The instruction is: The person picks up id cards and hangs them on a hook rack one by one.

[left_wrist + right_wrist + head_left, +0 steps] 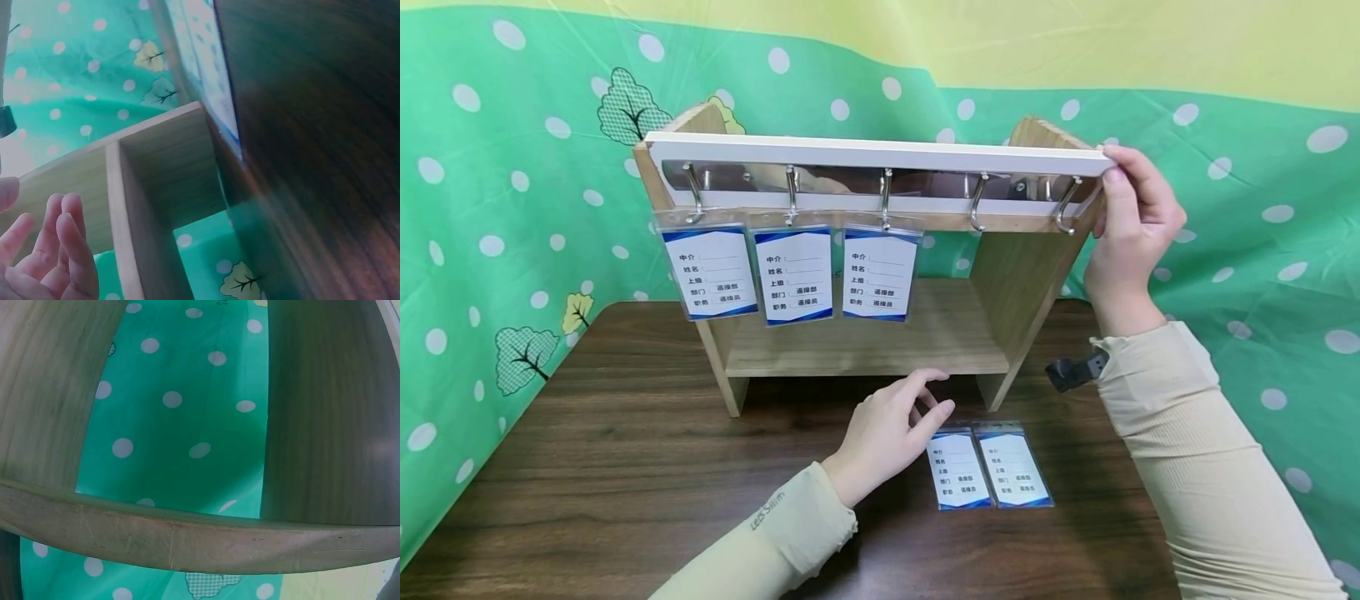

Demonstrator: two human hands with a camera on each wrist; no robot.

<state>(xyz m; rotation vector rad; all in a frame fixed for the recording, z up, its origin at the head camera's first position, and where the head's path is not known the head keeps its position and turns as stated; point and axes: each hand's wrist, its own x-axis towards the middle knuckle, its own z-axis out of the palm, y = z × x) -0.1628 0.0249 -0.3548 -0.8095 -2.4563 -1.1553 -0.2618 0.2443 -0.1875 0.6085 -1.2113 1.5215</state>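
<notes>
My right hand (1133,233) grips the right end of a white hook rail (880,153), thumb on its front face. The rail lies along the top front of a wooden shelf (868,333). From its left hooks hang three clear-sleeved name badges: a left badge (711,273), a middle badge (793,277) and a right badge (880,275). On the table, two more lie side by side, a nearer-left badge (958,475) and a badge beside it (1015,471). My left hand (887,433) hovers by their top left corner with loosely bent fingers, holding nothing; its fingers (75,244) show apart in the left wrist view.
Two hooks at the rail's right, including the end hook (1066,205), carry no badge. The shelf's right side panel (331,412) fills part of the right wrist view. Behind the dark wooden table (587,467) hangs a green dotted cloth (497,200).
</notes>
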